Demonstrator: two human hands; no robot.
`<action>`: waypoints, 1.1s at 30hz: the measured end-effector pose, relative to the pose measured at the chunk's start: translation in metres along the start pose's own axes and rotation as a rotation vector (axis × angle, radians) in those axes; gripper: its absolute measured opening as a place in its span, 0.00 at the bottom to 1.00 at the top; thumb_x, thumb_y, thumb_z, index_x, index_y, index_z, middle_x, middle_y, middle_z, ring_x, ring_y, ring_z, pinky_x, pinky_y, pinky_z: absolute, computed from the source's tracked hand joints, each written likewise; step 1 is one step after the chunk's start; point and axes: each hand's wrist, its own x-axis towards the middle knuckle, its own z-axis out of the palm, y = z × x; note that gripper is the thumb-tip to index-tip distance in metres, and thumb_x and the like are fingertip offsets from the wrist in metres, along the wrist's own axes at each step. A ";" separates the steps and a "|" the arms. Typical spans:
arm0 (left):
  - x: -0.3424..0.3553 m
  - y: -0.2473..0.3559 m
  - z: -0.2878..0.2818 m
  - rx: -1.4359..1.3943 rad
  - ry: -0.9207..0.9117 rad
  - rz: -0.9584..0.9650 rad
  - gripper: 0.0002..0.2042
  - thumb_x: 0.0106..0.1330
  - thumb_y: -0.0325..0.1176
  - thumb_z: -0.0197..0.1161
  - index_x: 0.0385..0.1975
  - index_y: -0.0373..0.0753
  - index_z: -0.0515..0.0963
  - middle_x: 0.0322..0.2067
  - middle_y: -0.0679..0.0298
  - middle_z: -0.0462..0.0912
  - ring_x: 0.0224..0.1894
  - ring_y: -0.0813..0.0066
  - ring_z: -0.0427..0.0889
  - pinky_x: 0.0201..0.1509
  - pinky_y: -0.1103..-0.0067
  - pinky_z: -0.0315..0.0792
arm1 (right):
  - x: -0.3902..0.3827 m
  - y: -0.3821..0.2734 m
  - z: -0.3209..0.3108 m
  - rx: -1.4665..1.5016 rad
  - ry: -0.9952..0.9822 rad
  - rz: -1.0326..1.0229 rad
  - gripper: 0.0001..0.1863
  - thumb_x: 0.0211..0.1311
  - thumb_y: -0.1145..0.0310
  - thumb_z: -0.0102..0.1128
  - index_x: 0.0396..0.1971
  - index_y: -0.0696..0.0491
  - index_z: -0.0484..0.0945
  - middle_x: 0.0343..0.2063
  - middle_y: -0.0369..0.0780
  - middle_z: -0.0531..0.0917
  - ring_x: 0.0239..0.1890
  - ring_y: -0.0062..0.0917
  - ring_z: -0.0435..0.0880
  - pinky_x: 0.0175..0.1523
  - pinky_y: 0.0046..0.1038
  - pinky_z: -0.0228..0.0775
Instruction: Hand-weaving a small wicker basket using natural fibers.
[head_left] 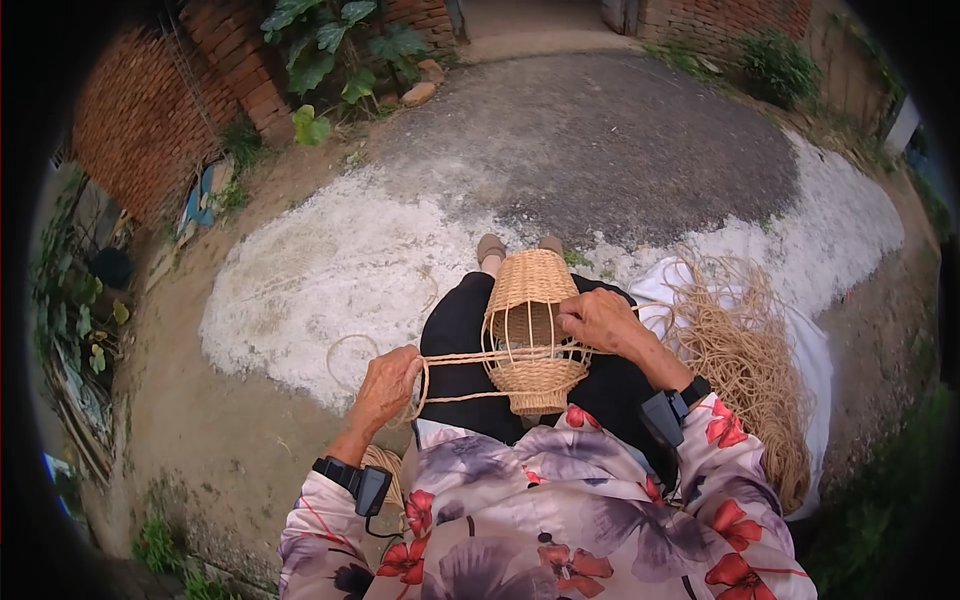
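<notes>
A tan woven basket (535, 280), shaped like a lantern, lies between my thighs. Its two ends are tightly woven, and bare upright ribs show across an open middle. My left hand (385, 388) is out to the left of it, closed on strands of tan cord (460, 357) that stretch across to the basket's lower weave. A loop of the same cord hangs by that hand. On the basket's right side my right hand (610, 322) has its fingers bent at the ribs and closed on the edge of the open part; its fingertips are partly hidden.
To my right a large tangled heap of tan cord (740, 350) rests on a white cloth (815, 390). A smaller cord coil (385, 465) lies beside my left forearm. Ahead are pale and dark gravel patches (620, 140), brick walls (150, 120) and a leafy plant (330, 50).
</notes>
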 end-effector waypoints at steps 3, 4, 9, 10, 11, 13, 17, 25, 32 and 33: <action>-0.060 -0.096 -0.053 0.204 0.131 -0.285 0.11 0.70 0.34 0.51 0.29 0.34 0.72 0.24 0.49 0.76 0.29 0.49 0.77 0.34 0.63 0.70 | -0.001 -0.002 -0.007 0.015 -0.028 0.028 0.11 0.53 0.63 0.53 0.21 0.56 0.76 0.18 0.49 0.78 0.26 0.48 0.79 0.33 0.45 0.69; -0.089 -0.132 -0.072 0.247 0.163 -0.381 0.11 0.70 0.36 0.52 0.29 0.34 0.72 0.23 0.48 0.76 0.28 0.48 0.77 0.32 0.63 0.69 | 0.000 -0.001 -0.007 0.020 -0.021 0.033 0.11 0.53 0.63 0.53 0.21 0.56 0.76 0.18 0.49 0.78 0.26 0.48 0.79 0.33 0.45 0.69; -0.179 -0.214 -0.130 0.464 0.283 -0.680 0.12 0.69 0.37 0.52 0.36 0.35 0.77 0.28 0.50 0.80 0.31 0.48 0.80 0.35 0.67 0.72 | 0.000 0.000 -0.005 0.071 -0.032 0.000 0.11 0.52 0.64 0.52 0.20 0.57 0.77 0.18 0.50 0.78 0.27 0.47 0.80 0.35 0.45 0.70; -0.182 -0.216 -0.133 0.467 0.274 -0.794 0.12 0.68 0.36 0.51 0.39 0.36 0.79 0.29 0.51 0.82 0.32 0.50 0.80 0.37 0.69 0.74 | -0.001 0.002 -0.004 0.072 -0.029 0.001 0.11 0.52 0.64 0.52 0.20 0.57 0.77 0.18 0.50 0.78 0.27 0.47 0.80 0.35 0.45 0.70; -0.178 -0.216 -0.132 0.470 0.276 -0.794 0.12 0.68 0.36 0.51 0.39 0.36 0.79 0.29 0.51 0.82 0.32 0.50 0.80 0.37 0.69 0.74 | 0.000 0.003 -0.003 0.046 -0.042 0.003 0.11 0.51 0.64 0.52 0.21 0.57 0.77 0.19 0.50 0.79 0.27 0.47 0.80 0.35 0.45 0.70; -0.166 -0.209 -0.123 0.334 0.516 -0.371 0.13 0.67 0.34 0.50 0.43 0.36 0.79 0.29 0.56 0.83 0.32 0.59 0.82 0.40 0.72 0.76 | 0.007 0.000 -0.003 0.025 -0.060 -0.013 0.11 0.51 0.64 0.52 0.21 0.57 0.77 0.19 0.50 0.79 0.28 0.47 0.80 0.35 0.45 0.70; -0.041 -0.058 -0.069 -0.708 0.260 -0.503 0.13 0.68 0.30 0.48 0.44 0.38 0.80 0.23 0.66 0.77 0.24 0.82 0.74 0.29 0.83 0.70 | 0.003 0.003 -0.010 0.012 -0.097 0.010 0.12 0.50 0.63 0.52 0.22 0.56 0.78 0.21 0.50 0.80 0.29 0.46 0.81 0.37 0.44 0.71; 0.019 0.042 -0.023 -0.251 0.189 -0.042 0.09 0.65 0.32 0.61 0.42 0.38 0.82 0.17 0.68 0.69 0.22 0.82 0.67 0.25 0.80 0.63 | 0.004 0.003 -0.006 0.088 -0.106 0.030 0.12 0.52 0.63 0.52 0.22 0.57 0.77 0.20 0.49 0.79 0.29 0.46 0.81 0.37 0.43 0.70; 0.030 0.069 0.025 -0.089 -0.125 -0.065 0.16 0.68 0.45 0.56 0.29 0.37 0.76 0.17 0.54 0.75 0.22 0.53 0.77 0.26 0.66 0.68 | 0.011 0.006 -0.004 0.018 -0.135 0.005 0.09 0.49 0.65 0.53 0.22 0.55 0.78 0.20 0.47 0.80 0.29 0.43 0.82 0.37 0.42 0.71; 0.031 0.069 0.024 -0.095 -0.132 -0.054 0.16 0.68 0.45 0.56 0.29 0.37 0.76 0.17 0.54 0.75 0.22 0.53 0.77 0.26 0.66 0.68 | 0.011 0.006 -0.005 0.015 -0.132 0.019 0.09 0.49 0.65 0.53 0.22 0.55 0.78 0.20 0.47 0.80 0.29 0.43 0.82 0.37 0.42 0.71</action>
